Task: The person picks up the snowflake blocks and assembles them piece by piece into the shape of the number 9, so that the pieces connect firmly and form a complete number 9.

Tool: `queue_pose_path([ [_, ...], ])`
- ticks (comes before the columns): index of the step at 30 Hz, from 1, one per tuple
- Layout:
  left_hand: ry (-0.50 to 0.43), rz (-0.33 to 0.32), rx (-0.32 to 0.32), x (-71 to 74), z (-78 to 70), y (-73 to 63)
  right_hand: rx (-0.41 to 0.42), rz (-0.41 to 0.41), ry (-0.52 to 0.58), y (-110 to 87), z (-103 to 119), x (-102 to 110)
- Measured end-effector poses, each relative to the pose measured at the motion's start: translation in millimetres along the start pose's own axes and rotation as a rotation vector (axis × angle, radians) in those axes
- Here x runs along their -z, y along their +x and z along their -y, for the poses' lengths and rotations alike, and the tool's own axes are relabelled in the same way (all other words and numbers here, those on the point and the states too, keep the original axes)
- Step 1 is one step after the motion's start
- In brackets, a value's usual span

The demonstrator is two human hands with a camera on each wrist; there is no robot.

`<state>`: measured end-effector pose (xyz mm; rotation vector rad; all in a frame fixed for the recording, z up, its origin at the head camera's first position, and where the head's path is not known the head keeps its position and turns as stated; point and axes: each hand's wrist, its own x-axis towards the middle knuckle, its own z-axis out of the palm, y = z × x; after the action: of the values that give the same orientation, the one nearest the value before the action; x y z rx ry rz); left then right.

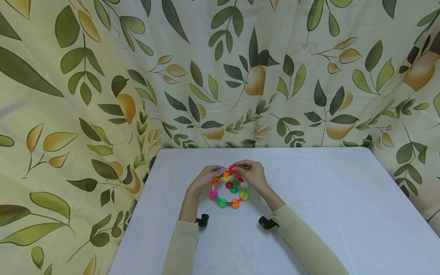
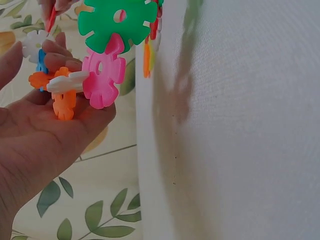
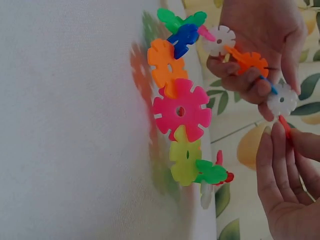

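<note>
A ring-like chain of slotted plastic snowflake discs point(image 1: 222, 203) hangs between the two hands over the white table. My left hand point(image 1: 206, 178) holds one end of it, its fingers curled around an orange disc point(image 3: 252, 63) and a white disc point(image 3: 282, 99). Between its thumb and fingertips, my right hand point(image 1: 253, 175) pinches a red snowflake disc point(image 3: 284, 127), seen edge-on in the right wrist view. The red disc's edge meets the white disc's rim; how deep it sits cannot be told. Lower in the chain, a pink disc point(image 3: 181, 111) joins a yellow disc point(image 3: 185, 159).
The white table point(image 1: 326, 198) extends around both hands. A leaf-patterned cloth point(image 1: 220, 107) hangs behind it and along the left. Black wrist-worn pieces point(image 1: 203, 220) jut out near both sleeves. A green disc point(image 2: 119, 22) is close to the left wrist camera.
</note>
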<state>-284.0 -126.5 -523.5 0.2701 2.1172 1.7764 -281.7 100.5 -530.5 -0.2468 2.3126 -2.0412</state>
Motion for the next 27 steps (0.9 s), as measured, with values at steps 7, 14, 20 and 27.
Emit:
queue_pose_path([
  [7,0.006,0.009,-0.013,-0.3,-1.3,-0.2,-0.003,0.021,0.01,-0.9,4,-1],
  [14,-0.02,0.004,-0.007,-0.9,-0.2,0.1,-0.04,0.013,0.008,-1.9,10,2],
  [20,-0.017,0.021,-0.022,-1.7,-1.8,2.0,-0.004,0.021,0.001,-9.2,29,3],
  [27,-0.041,0.038,-0.024,-6.4,-0.9,1.8,0.019,0.034,0.008,-22.1,47,3],
])
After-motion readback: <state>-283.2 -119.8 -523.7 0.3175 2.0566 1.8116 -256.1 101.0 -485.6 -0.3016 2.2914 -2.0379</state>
